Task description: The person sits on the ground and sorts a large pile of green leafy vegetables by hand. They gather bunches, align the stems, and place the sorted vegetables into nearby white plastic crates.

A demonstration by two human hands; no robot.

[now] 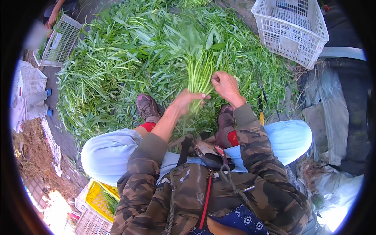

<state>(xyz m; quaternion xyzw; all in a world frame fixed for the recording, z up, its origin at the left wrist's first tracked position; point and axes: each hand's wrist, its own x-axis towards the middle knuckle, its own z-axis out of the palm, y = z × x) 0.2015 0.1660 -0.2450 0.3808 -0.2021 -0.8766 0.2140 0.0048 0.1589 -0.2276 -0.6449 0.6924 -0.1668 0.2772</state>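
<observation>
My left hand (185, 100) is wrapped around the lower stems of a bunch of leafy greens (201, 69), which look like water spinach. The thumb lies across the front of the stems, and the leaves fan out away from me, blurred at the top. Just right of the bunch is my right hand (226, 85), its fingers curled inward by the outer stems. Whether a stem is pinched between those fingertips is hidden. Beneath both hands spreads a large heap of the same loose greens (97, 70), reaching up to my shoes (147, 106).
A white plastic crate (289, 44) stands at upper right. Another person's hand (53, 19) is by a tilted white crate (60, 42) at upper left. At lower left sits a yellow crate (95, 195) holding some greens. A thin dark tool with a yellow end (261, 118) lies near my right knee.
</observation>
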